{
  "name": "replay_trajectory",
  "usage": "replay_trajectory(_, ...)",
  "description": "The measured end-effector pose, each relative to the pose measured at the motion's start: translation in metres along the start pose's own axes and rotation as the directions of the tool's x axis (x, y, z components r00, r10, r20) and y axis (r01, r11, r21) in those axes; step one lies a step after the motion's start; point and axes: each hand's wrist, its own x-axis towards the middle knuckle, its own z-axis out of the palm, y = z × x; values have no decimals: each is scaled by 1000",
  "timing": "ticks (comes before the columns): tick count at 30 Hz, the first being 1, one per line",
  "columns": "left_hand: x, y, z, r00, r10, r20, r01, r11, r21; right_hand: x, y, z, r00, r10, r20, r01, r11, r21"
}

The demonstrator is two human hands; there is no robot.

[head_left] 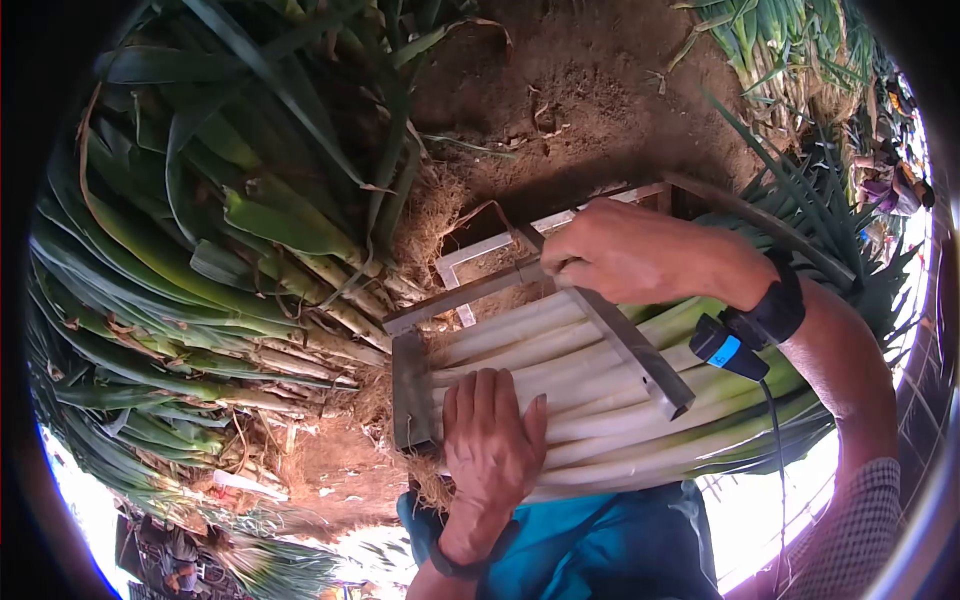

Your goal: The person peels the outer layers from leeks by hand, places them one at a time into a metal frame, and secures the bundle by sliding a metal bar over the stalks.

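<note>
A row of peeled white leeks [590, 385] lies side by side in a metal frame [411, 390], with root ends at the left and green leaves at the right. My left hand [490, 440] rests palm down on the white stalks near the root ends, fingers stretched out. Above them, my right hand [625, 250] is closed around a metal bar [635, 355] that slants across the leeks. A black strap with a small device [735, 345] and a cable is on my right wrist.
Unpeeled leeks [200, 280] with roots and soil are heaped at the left. Brown dirt ground [580, 90] shows beyond the frame. Another leek pile [790, 60] stands at the upper right. People [890, 185] are at the far right edge; another person [180, 560] is at the lower left.
</note>
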Motion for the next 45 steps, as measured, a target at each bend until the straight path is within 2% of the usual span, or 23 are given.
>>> replay_trajectory(3,-2,1,-1,1000,-22,10,21,1000,19,18,-5,9,995,-5,97,2,1000,27)
replay_trajectory(5,-2,4,-4,997,-67,42,68,998,-5,31,-4,25,979,-91,184,97,995,-24)
replay_trajectory(7,-6,4,1,998,-61,5,61,998,0,39,-5,42,959,-141,246,161,985,-65)
replay_trajectory(10,-11,5,4,998,-66,-22,65,998,-14,41,-5,76,968,-33,250,73,985,-155)
replay_trajectory(11,-13,5,4,997,-70,-23,70,997,-23,42,-10,79,945,4,328,79,968,-239)
replay_trajectory(14,-15,7,5,996,-63,-59,63,998,-13,38,-8,85,957,-202,208,254,930,-266)
replay_trajectory(17,-17,6,7,995,-59,-82,58,998,-16,43,-17,85,938,-88,334,221,897,-383)
replay_trajectory(20,-17,5,4,995,-65,-70,61,996,-63,45,-10,91,926,-219,309,324,879,-349)
replay_trajectory(23,-17,5,5,995,-74,-73,69,995,-71,56,-23,89,858,16,513,237,875,-423)
replay_trajectory(26,-20,5,4,995,-77,-61,75,996,-38,64,-5,92,846,22,533,209,906,-368)
replay_trajectory(32,-21,4,4,992,-84,-95,76,994,-77,75,5,78,755,67,653,31,990,-138)
replay_trajectory(35,-22,4,6,991,-89,-103,82,994,-78,69,7,74,780,65,623,-25,997,-73)
replay_trajectory(39,-21,2,7,993,-83,-90,75,994,-84,73,16,72,753,80,653,-61,997,-53)
replay_trajectory(45,-6,4,-2,987,-156,-36,153,984,-90,66,21,78,802,24,597,-4,999,-35)
